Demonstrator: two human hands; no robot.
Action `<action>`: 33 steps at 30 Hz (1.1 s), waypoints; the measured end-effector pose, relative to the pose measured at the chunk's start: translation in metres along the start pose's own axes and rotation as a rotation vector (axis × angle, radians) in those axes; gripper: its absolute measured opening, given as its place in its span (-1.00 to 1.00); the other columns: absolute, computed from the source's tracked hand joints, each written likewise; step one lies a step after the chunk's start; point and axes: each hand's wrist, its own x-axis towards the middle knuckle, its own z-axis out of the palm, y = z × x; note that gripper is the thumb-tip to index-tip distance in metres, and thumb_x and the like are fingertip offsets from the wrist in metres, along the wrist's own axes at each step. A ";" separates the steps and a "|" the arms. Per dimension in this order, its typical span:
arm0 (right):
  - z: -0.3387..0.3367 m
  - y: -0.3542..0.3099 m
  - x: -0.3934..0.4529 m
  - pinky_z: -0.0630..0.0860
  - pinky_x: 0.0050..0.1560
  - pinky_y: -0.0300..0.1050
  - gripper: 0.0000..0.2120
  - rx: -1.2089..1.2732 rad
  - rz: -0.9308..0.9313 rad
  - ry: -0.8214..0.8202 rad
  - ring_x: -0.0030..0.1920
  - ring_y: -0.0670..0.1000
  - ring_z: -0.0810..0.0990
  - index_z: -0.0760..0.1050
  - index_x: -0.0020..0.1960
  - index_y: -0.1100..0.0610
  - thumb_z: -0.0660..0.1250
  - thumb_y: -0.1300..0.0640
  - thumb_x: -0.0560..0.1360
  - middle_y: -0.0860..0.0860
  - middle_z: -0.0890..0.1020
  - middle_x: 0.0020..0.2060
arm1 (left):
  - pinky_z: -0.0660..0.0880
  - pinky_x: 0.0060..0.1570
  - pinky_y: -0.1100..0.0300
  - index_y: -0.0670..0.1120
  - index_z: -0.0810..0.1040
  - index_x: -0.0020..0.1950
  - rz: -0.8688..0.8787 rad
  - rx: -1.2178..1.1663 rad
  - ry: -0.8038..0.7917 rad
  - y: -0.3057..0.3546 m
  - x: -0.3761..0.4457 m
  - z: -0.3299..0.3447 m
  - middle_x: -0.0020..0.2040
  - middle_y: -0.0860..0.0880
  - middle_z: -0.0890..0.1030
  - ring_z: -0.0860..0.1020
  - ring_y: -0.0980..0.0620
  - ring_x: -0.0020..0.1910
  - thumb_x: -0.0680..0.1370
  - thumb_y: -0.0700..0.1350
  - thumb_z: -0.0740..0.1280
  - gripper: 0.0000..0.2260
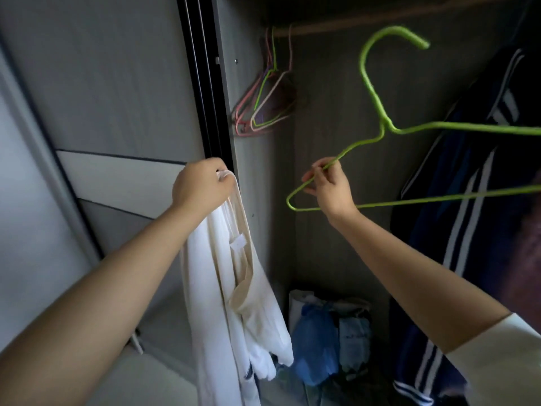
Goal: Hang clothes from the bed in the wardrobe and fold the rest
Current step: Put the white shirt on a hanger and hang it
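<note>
My left hand (202, 187) grips the collar of a white and cream shirt (234, 288), which hangs straight down in front of the wardrobe's left edge. My right hand (329, 186) pinches the left shoulder wire of a green hanger (377, 92), held up inside the open wardrobe with its hook pointing up and to the right. The hanger's right end runs out of view. Hanger and shirt are apart, with a gap between my two hands.
Several empty hangers (266, 106), pink, green and cream, hang from the wooden rail (351, 27) at the back left. A dark blue striped garment (468, 230) hangs on the right. Bags (316, 341) lie on the wardrobe floor. The grey sliding door (102, 98) stands to the left.
</note>
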 end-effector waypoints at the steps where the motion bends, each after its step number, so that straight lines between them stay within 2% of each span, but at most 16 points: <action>1: -0.006 -0.001 -0.013 0.48 -0.06 -0.05 -0.71 -0.024 0.048 -0.041 -0.25 -0.02 0.49 0.28 -0.19 0.04 0.02 0.36 0.58 0.02 0.47 -0.34 | 0.30 -0.26 0.19 -0.15 0.59 -0.08 -0.017 0.004 -0.008 0.005 -0.007 -0.001 -0.24 -0.11 0.54 0.49 -0.17 -0.16 0.49 -0.16 0.22 -0.84; 4: -0.023 -0.009 -0.039 0.52 -0.19 -0.09 -0.74 -0.025 0.132 -0.014 -0.39 -0.01 0.50 0.29 -0.20 0.06 0.05 0.36 0.56 0.06 0.45 -0.40 | 0.32 -0.21 0.17 -0.17 0.55 -0.04 -0.039 0.023 -0.045 0.017 -0.024 -0.003 -0.12 -0.15 0.56 0.50 -0.20 -0.06 0.52 -0.19 0.16 -0.82; 7: -0.038 -0.008 -0.058 0.35 -0.50 -0.16 -0.76 0.051 0.191 0.212 -0.57 -0.05 0.32 0.22 -0.24 0.05 0.14 0.10 0.59 0.01 0.33 -0.46 | 0.31 -0.14 0.17 -0.15 0.53 0.03 -0.043 0.014 -0.086 0.024 -0.036 -0.006 0.02 -0.17 0.55 0.48 -0.19 0.04 0.53 -0.23 0.12 -0.79; 9: -0.050 -0.003 -0.072 0.24 -0.44 -0.16 -0.68 -0.066 0.166 0.290 -0.48 -0.05 0.26 0.17 -0.29 0.04 0.11 -0.05 0.59 -0.02 0.28 -0.45 | 0.32 0.01 0.11 -0.13 0.51 0.14 -0.044 0.054 -0.065 0.028 -0.042 -0.006 0.13 -0.21 0.47 0.41 -0.19 0.15 0.53 -0.24 0.15 -0.77; 11: -0.065 -0.002 -0.093 0.24 -0.37 -0.22 -0.68 -0.216 0.080 0.257 -0.42 -0.06 0.24 0.17 -0.29 0.08 0.08 0.02 0.61 -0.03 0.26 -0.43 | 0.31 0.03 0.10 -0.16 0.43 0.20 -0.062 0.058 -0.032 0.036 -0.050 -0.009 0.16 -0.22 0.42 0.39 -0.20 0.18 0.53 -0.23 0.20 -0.76; 13: -0.079 -0.008 -0.110 0.24 -0.42 -0.29 -0.75 -0.290 0.040 0.207 -0.42 -0.08 0.25 0.24 -0.22 0.16 0.08 0.11 0.61 -0.03 0.28 -0.43 | 0.30 -0.07 0.13 -0.21 0.41 0.17 -0.099 -0.039 -0.056 0.043 -0.054 -0.006 0.12 -0.23 0.49 0.45 -0.21 0.10 0.54 -0.23 0.19 -0.79; 15: -0.094 -0.012 -0.121 0.26 -0.46 -0.22 -0.77 -0.295 0.071 0.156 -0.49 -0.07 0.28 0.30 -0.17 0.20 0.10 0.10 0.60 -0.01 0.32 -0.47 | 0.35 -0.06 0.11 -0.25 0.46 0.12 -0.130 -0.135 -0.118 0.049 -0.056 0.000 0.08 -0.25 0.54 0.48 -0.21 0.08 0.56 -0.23 0.16 -0.80; 17: -0.114 -0.018 -0.135 0.24 -0.53 -0.20 -0.72 -0.306 0.159 0.152 -0.61 -0.08 0.27 0.32 -0.23 0.21 0.11 0.08 0.60 0.00 0.32 -0.55 | 0.42 0.00 0.07 -0.27 0.51 0.07 -0.139 -0.267 -0.184 0.059 -0.059 0.010 0.04 -0.25 0.56 0.51 -0.21 0.05 0.55 -0.24 0.14 -0.79; 19: -0.131 -0.019 -0.155 0.20 -0.57 -0.24 -0.66 -0.285 0.278 0.150 -0.68 -0.08 0.22 0.31 -0.31 0.18 0.11 0.09 0.61 -0.05 0.28 -0.67 | 0.49 -0.02 0.02 -0.26 0.54 -0.02 -0.165 -0.421 -0.238 0.067 -0.064 0.020 -0.08 -0.27 0.55 0.53 -0.19 -0.06 0.53 -0.27 0.13 -0.80; 21: -0.152 -0.026 -0.184 0.17 -0.58 -0.26 -0.64 -0.346 0.325 0.226 -0.70 -0.09 0.20 0.29 -0.37 0.15 0.15 0.13 0.60 -0.08 0.25 -0.73 | 0.45 -0.14 0.06 -0.23 0.50 -0.13 -0.174 -0.508 -0.334 0.081 -0.074 0.032 -0.22 -0.21 0.48 0.46 -0.11 -0.18 0.52 -0.28 0.12 -0.83; 24: -0.183 -0.037 -0.223 0.14 -0.60 -0.26 -0.63 -0.363 0.325 0.352 -0.66 -0.11 0.19 0.23 -0.39 0.14 0.18 0.17 0.58 -0.12 0.24 -0.69 | 0.30 -0.23 0.12 -0.18 0.41 -0.28 -0.162 -0.577 -0.470 0.100 -0.096 0.046 -0.31 -0.11 0.41 0.38 -0.06 -0.22 0.51 -0.27 0.14 -0.82; 27: -0.215 -0.049 -0.264 0.17 -0.59 -0.29 -0.63 -0.197 0.332 0.488 -0.67 -0.09 0.20 0.26 -0.40 0.18 0.14 0.24 0.59 -0.08 0.23 -0.68 | 0.30 -0.24 0.18 -0.15 0.43 -0.23 -0.151 -0.594 -0.601 0.130 -0.122 0.056 -0.27 -0.08 0.44 0.42 -0.06 -0.20 0.52 -0.26 0.14 -0.84; 29: -0.234 -0.054 -0.291 0.20 -0.64 -0.35 -0.66 -0.125 0.306 0.532 -0.71 -0.11 0.22 0.31 -0.37 0.23 0.22 0.12 0.53 -0.04 0.23 -0.72 | 0.29 -0.34 0.20 -0.10 0.40 -0.29 -0.158 -0.584 -0.664 0.155 -0.140 0.061 -0.33 -0.06 0.41 0.40 -0.04 -0.30 0.51 -0.27 0.15 -0.81; 31: -0.257 -0.060 -0.321 0.16 -0.64 -0.37 -0.56 -0.157 0.277 0.552 -0.70 -0.15 0.21 0.37 -0.34 0.20 0.31 -0.20 0.34 -0.02 0.24 -0.72 | 0.18 -0.43 0.21 -0.08 0.28 -0.37 -0.144 -0.598 -0.743 0.185 -0.161 0.067 -0.40 -0.05 0.30 0.29 0.00 -0.44 0.46 -0.31 0.14 -0.77; 32: -0.264 -0.061 -0.331 0.14 -0.62 -0.37 -0.56 -0.192 0.248 0.565 -0.68 -0.17 0.20 0.41 -0.34 0.15 0.32 -0.25 0.32 -0.02 0.24 -0.71 | 0.14 -0.44 0.21 -0.08 0.23 -0.39 -0.147 -0.605 -0.762 0.196 -0.167 0.070 -0.42 -0.04 0.26 0.24 0.01 -0.46 0.45 -0.33 0.14 -0.75; 33: -0.274 -0.062 -0.340 0.13 -0.61 -0.37 -0.64 -0.198 0.216 0.594 -0.67 -0.19 0.20 0.45 -0.39 0.07 0.30 -0.18 0.40 -0.03 0.25 -0.70 | 0.13 -0.45 0.21 -0.08 0.19 -0.41 -0.152 -0.619 -0.785 0.208 -0.175 0.072 -0.43 -0.04 0.24 0.22 0.01 -0.47 0.43 -0.34 0.14 -0.73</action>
